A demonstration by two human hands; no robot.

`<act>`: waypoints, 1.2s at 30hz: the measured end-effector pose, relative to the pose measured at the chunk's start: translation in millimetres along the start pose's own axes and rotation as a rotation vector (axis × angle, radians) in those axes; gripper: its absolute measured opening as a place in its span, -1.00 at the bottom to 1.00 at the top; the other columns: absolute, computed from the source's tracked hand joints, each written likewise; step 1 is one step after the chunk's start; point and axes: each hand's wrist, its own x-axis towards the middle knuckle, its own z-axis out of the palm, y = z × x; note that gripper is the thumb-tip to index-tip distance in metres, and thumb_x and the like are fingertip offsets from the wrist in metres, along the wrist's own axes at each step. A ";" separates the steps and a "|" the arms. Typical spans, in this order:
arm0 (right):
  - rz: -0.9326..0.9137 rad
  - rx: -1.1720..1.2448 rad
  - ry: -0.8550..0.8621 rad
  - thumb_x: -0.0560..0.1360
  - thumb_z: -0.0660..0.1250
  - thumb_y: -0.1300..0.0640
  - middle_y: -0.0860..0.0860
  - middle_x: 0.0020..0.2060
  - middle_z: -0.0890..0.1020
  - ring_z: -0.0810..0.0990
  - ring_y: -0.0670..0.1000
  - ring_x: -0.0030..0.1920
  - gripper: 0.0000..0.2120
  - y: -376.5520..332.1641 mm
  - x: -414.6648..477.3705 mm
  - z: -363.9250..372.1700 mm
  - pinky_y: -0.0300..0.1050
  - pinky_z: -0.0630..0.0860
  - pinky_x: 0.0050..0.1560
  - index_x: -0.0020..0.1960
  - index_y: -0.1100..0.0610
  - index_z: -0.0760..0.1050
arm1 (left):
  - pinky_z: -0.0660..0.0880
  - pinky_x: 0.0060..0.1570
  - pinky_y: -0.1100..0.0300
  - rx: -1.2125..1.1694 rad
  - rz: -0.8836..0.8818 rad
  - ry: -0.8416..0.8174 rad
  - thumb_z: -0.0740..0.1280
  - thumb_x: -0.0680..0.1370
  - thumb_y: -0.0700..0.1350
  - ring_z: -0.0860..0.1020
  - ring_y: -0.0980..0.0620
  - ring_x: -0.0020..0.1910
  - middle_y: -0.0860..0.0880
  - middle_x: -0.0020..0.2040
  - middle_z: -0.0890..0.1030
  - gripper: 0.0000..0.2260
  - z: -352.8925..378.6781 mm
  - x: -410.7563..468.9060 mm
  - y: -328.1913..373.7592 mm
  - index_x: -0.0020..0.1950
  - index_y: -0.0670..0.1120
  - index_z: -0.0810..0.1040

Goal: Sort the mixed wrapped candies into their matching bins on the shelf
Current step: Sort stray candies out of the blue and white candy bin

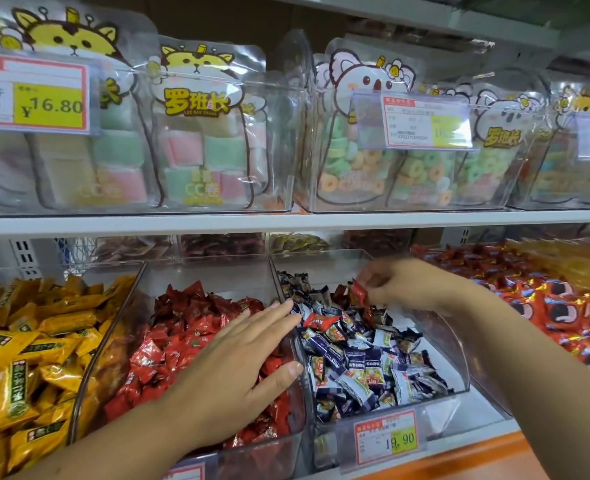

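— Where is the red candy (358,293), and which way is it running?
— The right hand (400,285) is pinching it between thumb and fingers, above the back of the blue-and-white bin (449,348), toward its right wall. Its long axis is standing nearly upright, with the top end leaning a little left.
— What is it looking like?
— Shiny, crinkled foil in a small flat pillow shape with crimped ends. A second red candy (321,320) is lying on the blue-and-white wrappers, its long axis running left to right.
— And the bins?
— They are clear hard plastic with curved side walls, sitting side by side on the shelf (490,422).
— How is the other hand posing?
— The left hand (238,368) is stretching palm down over the red bin (210,271). Its fingers are straight and spread wide, holding nothing, and their tips are reaching the wall shared with the blue-and-white bin. The right wrist is bending downward.
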 end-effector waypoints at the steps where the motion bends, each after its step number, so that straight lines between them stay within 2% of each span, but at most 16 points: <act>1: -0.021 0.086 -0.013 0.48 0.34 0.25 -0.09 -0.10 0.64 0.58 -0.19 -0.26 -0.78 -5.5 -1.8 1.0 -0.49 0.42 -0.33 0.09 0.03 0.56 | -0.30 0.44 0.31 -0.005 0.001 0.003 -0.25 0.50 0.42 -0.30 0.44 0.43 0.41 0.48 -0.27 -0.41 0.4 0.0 -0.3 0.52 0.33 -0.18; 5: -0.084 0.100 -0.238 0.49 0.24 0.35 0.02 -0.03 0.65 0.62 -0.06 -0.21 -0.63 -25.9 2.7 26.3 -0.20 0.61 -0.14 0.18 0.00 0.54 | -0.37 0.39 0.38 0.023 0.004 0.012 -0.20 0.54 0.39 -0.33 0.45 0.41 0.42 0.47 -0.29 -0.44 -0.3 0.9 0.9 0.52 0.32 -0.21; 7: -0.063 0.107 -0.358 0.46 0.29 0.30 -0.05 -0.16 0.65 0.58 -0.08 -0.28 -0.57 -32.7 5.5 34.3 -0.21 0.57 -0.17 0.23 -0.09 0.52 | -0.38 0.38 0.38 0.016 0.000 0.006 -0.17 0.55 0.37 -0.33 0.46 0.41 0.42 0.47 -0.29 -0.44 -1.3 0.6 1.8 0.52 0.32 -0.21; 9: -0.049 0.122 -0.422 0.44 0.35 0.17 -0.11 -0.27 0.64 0.55 -0.09 -0.33 -0.60 -34.1 7.3 37.9 -0.20 0.52 -0.17 0.20 -0.19 0.52 | -0.34 0.42 0.34 0.000 0.009 0.002 -0.14 0.56 0.37 -0.32 0.45 0.42 0.41 0.48 -0.27 -0.45 -1.5 0.0 1.7 0.52 0.33 -0.21; 12: -0.105 0.073 -0.316 0.43 0.45 -0.04 -0.16 -0.12 0.66 0.61 -0.10 -0.15 -0.81 -28.7 13.3 44.9 -0.18 0.52 0.02 0.04 -0.20 0.60 | -0.33 0.43 0.32 0.007 0.013 -0.002 -0.16 0.55 0.38 -0.31 0.44 0.43 0.39 0.49 -0.27 -0.43 -1.2 -1.1 1.5 0.53 0.31 -0.20; 14: -0.146 0.081 -0.262 0.44 0.47 0.00 -0.16 -0.12 0.66 0.61 -0.11 -0.06 -0.91 -26.0 17.5 49.2 -0.17 0.50 0.08 -0.06 -0.14 0.64 | -0.32 0.44 0.32 0.016 0.011 0.002 -0.17 0.55 0.38 -0.31 0.44 0.43 0.38 0.49 -0.27 -0.42 -1.0 -1.1 1.6 0.54 0.29 -0.19; 18: -0.161 0.063 -0.136 0.47 0.44 0.06 -0.15 -0.13 0.63 0.57 -0.14 -0.12 -0.86 -28.2 16.6 39.9 -0.42 0.42 -0.12 0.03 -0.09 0.61 | -0.35 0.42 0.33 0.003 0.012 -0.004 -0.13 0.57 0.36 -0.31 0.45 0.42 0.39 0.49 -0.28 -0.45 -1.7 -1.7 2.0 0.52 0.32 -0.21; 20: -0.146 0.113 0.037 0.49 0.42 0.02 -0.16 -0.16 0.59 0.56 -0.14 -0.18 -0.80 -38.1 18.1 34.9 -0.39 0.44 -0.23 0.11 -0.10 0.56 | -0.34 0.38 0.37 -0.019 0.003 -0.016 -0.12 0.57 0.36 -0.28 0.45 0.42 0.42 0.47 -0.30 -0.48 -3.4 -2.2 3.3 0.49 0.38 -0.24; 22: -0.191 0.274 0.155 0.50 0.39 0.02 -0.19 -0.22 0.57 0.54 -0.14 -0.23 -0.83 -58.8 24.9 38.5 -0.28 0.46 -0.19 0.09 -0.08 0.55 | -0.22 0.45 0.28 -0.044 -0.007 -0.029 -0.11 0.56 0.36 -0.20 0.41 0.46 0.43 0.47 -0.30 -0.49 -4.3 -2.8 3.3 0.45 0.41 -0.26; 23: -0.215 0.324 0.160 0.51 0.37 -0.01 -0.18 -0.19 0.58 0.56 -0.13 -0.19 -0.84 -70.9 28.7 41.1 -0.23 0.49 -0.11 0.09 -0.09 0.55 | -0.15 0.49 0.22 -0.050 -0.010 -0.033 -0.10 0.56 0.36 -0.18 0.39 0.48 0.43 0.47 -0.30 -0.48 -4.0 -3.1 3.1 0.46 0.42 -0.26; 25: -0.231 0.357 0.078 0.54 0.28 -0.15 -0.13 0.01 0.63 0.61 -0.06 0.00 -0.72 -90.2 38.6 46.8 -0.12 0.52 0.10 0.20 -0.10 0.52 | -0.07 0.52 0.12 -0.059 -0.009 -0.026 -0.09 0.56 0.37 -0.15 0.38 0.49 0.44 0.47 -0.28 -0.47 -2.9 -2.9 1.7 0.49 0.40 -0.22; 27: -0.153 0.295 0.070 0.58 0.15 -0.22 -0.09 0.19 0.58 0.57 0.00 0.15 -0.60 -95.9 49.1 46.7 -0.08 0.46 0.17 0.30 -0.04 0.47 | -0.08 0.51 0.13 -0.064 -0.006 -0.026 -0.08 0.56 0.37 -0.14 0.38 0.49 0.45 0.47 -0.28 -0.46 -2.6 -3.3 0.3 0.50 0.38 -0.21; 29: -0.058 0.178 0.139 0.63 0.10 -0.12 -0.04 0.16 0.59 0.57 0.03 0.11 -0.63 -80.7 60.8 47.8 -0.11 0.49 0.05 0.28 0.02 0.50 | -0.12 0.47 0.20 -0.057 -0.003 -0.030 -0.10 0.55 0.38 -0.15 0.38 0.48 0.46 0.46 -0.30 -0.46 -2.3 -4.0 0.2 0.49 0.38 -0.22; 31: -0.025 0.068 0.095 0.64 0.14 0.04 -0.01 0.13 0.60 0.60 0.09 0.07 -0.72 -57.8 69.1 58.6 -0.07 0.51 0.02 0.24 0.04 0.54 | -0.14 0.45 0.22 -0.059 0.003 -0.022 -0.10 0.55 0.38 -0.15 0.39 0.48 0.46 0.46 -0.29 -0.46 -2.3 -3.9 -0.8 0.49 0.39 -0.21; 33: -0.017 0.031 -0.031 0.62 0.18 0.07 0.02 0.23 0.57 0.58 0.11 0.15 -0.70 -41.1 75.3 74.6 -0.02 0.50 0.16 0.33 -0.01 0.47 | -0.12 0.46 0.19 -0.073 0.001 -0.026 -0.11 0.55 0.39 -0.16 0.40 0.47 0.47 0.45 -0.28 -0.46 -2.5 -3.2 -2.0 0.49 0.40 -0.19; 36: -0.026 -0.012 -0.179 0.60 0.20 -0.03 -0.01 0.45 0.34 0.39 0.09 0.38 -0.58 -34.9 82.1 84.9 -0.03 0.39 0.34 0.45 -0.17 0.29 | -0.11 0.46 0.20 -0.078 -0.006 -0.033 -0.11 0.53 0.40 -0.18 0.45 0.44 0.50 0.44 -0.27 -0.46 -3.2 -1.7 -3.3 0.49 0.41 -0.17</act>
